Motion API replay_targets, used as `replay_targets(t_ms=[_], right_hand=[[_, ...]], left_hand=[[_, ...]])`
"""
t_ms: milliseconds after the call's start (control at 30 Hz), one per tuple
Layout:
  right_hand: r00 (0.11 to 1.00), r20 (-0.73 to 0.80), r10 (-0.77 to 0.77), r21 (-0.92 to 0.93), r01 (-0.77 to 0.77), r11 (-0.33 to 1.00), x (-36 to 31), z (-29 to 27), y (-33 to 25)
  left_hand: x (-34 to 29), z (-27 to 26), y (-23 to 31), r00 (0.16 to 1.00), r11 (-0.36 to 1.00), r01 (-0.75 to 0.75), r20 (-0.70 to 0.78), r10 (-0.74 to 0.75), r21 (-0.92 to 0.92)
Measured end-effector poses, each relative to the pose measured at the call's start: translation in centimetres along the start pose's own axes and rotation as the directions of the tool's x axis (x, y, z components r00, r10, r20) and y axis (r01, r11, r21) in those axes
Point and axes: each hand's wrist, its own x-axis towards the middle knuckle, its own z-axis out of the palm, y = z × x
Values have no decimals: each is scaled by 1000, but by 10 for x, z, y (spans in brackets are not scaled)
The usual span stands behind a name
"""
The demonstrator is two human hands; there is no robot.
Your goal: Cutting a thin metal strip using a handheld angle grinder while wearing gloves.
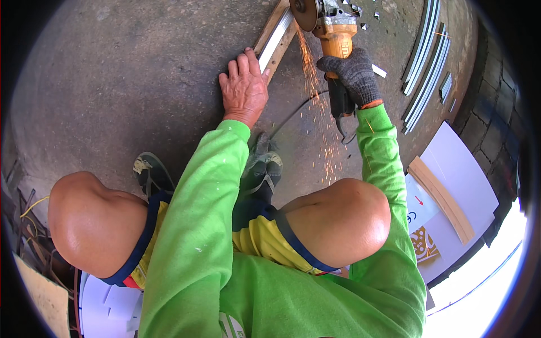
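Observation:
My bare left hand (243,93) presses its fingers onto the near end of a shiny metal strip (275,42), pinning it against a wooden board (283,52) on the floor. Wrapped round an angle grinder (338,42) with an orange-yellow body is my right hand (357,78) in a dark grey knit glove. At the far end of the strip, the grinder's brown cutting disc (305,12) throws a stream of orange sparks (318,112) back toward my legs. The exact contact point of disc and metal is cut off or hidden at the top edge.
Bundles of long metal strips (431,79) lie at the right, near a block wall (491,107). Small metal offcuts (364,26) are scattered beyond the grinder. A power cord (293,115) crosses the floor near my shoes (264,169). White panels (459,163) carry a wooden strip (442,197).

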Motion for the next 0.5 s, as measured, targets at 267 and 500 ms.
replay_targets(t_ms=[267, 500], right_hand=[[999, -21, 28, -80, -29, 996, -5, 1, -1], [999, 16, 44, -117, -42, 992, -5, -3, 1]], left_hand=[[0, 1, -1, 1000, 1000, -3, 0, 3, -4], [0, 1, 0, 1000, 1000, -6, -5, 6, -10]])
